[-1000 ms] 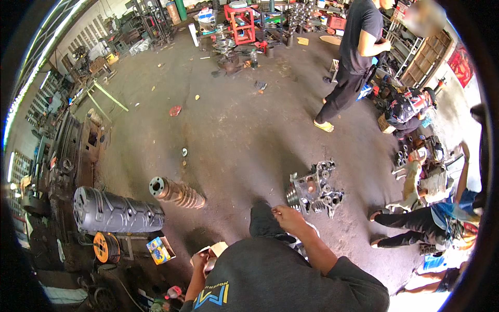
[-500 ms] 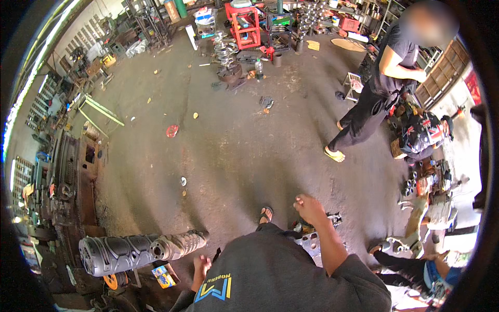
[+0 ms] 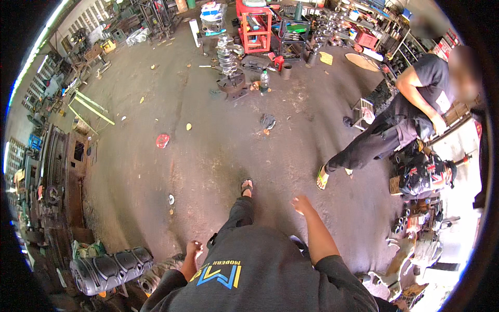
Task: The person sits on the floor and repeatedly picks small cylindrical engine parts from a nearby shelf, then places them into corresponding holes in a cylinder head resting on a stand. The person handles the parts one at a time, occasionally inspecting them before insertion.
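My left hand (image 3: 194,248) hangs beside my body with its fingers loosely curled and shows nothing in it. Nearest to it is a grey-brown metal shaft (image 3: 156,275) with lobes, partly hidden by my left sleeve. Beside that lies a dark ribbed engine cover (image 3: 112,269). My right hand (image 3: 300,204) is held out in front of me, over the floor, its fingers curled in and no object showing. It touches nothing. One of my sandalled feet (image 3: 247,187) is stepped forward on the concrete.
A person in dark clothes (image 3: 371,132) walks at the right; another person (image 3: 429,174) is bent low behind. A crankshaft (image 3: 226,57) stands ahead near a bottle (image 3: 264,82) and a red cart (image 3: 257,31). A lathe-like machine (image 3: 54,182) lines the left. A rag (image 3: 267,121) lies on the floor.
I have stepped forward, and my foot is farther ahead. The engine cover and shaft have slid lower in view. The other person has moved, striding with a foot nearer to me.
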Motion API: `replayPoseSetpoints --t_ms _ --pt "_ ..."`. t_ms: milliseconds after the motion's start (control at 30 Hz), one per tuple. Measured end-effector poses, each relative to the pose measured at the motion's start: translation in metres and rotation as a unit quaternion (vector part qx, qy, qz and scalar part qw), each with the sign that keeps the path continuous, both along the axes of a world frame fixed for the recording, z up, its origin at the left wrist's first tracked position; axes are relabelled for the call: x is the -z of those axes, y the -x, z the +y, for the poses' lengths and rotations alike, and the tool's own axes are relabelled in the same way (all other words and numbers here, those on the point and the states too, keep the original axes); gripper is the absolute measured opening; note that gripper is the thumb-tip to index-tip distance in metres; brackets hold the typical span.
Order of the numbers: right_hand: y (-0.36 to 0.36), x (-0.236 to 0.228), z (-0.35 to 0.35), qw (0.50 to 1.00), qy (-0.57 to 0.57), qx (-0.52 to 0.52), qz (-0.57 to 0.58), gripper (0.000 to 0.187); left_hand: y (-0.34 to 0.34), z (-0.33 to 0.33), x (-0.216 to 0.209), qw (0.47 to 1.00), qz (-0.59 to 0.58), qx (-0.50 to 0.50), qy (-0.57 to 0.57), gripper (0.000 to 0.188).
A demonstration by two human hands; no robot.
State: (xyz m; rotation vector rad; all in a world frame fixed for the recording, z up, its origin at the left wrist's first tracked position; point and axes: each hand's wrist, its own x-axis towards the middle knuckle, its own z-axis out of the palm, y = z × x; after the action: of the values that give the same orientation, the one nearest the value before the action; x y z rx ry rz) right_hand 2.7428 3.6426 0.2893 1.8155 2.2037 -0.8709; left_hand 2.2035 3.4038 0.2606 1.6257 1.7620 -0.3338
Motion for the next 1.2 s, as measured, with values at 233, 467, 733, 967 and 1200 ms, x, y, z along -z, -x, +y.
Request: replayPoseSetpoints --t_ms 233,467,733,967,1200 --pt "-0.136 0.051 -0.048 0.912 0.27 0.307 0.041 0.023 0.02 0.164 -0.01 0.965 0.115 0.164 0.169 0.025" --pt "-0.132 0.042 0.066 0.701 0.216 0.632 0.248 0.021 -0.025 0.517 -0.019 0.99 0.096 0.097 -0.023 0.032" --pt "-0.183 0.036 0.318 0.759 0.227 0.577 0.197 0.015 -0.228 0.817 -0.034 0.951 -0.171 -0.192 -0.172 0.028" --pt "-0.307 0.098 0.524 0.993 -0.116 -0.011 0.016 0.01 -0.302 0.913 -0.013 0.989 0.016 -0.102 -0.109 0.018" --pt "-0.36 0.073 0.742 0.918 -0.043 0.258 0.298 0.014 -0.3 1.027 0.028 0.959 0.173 0.213 0.066 0.01"
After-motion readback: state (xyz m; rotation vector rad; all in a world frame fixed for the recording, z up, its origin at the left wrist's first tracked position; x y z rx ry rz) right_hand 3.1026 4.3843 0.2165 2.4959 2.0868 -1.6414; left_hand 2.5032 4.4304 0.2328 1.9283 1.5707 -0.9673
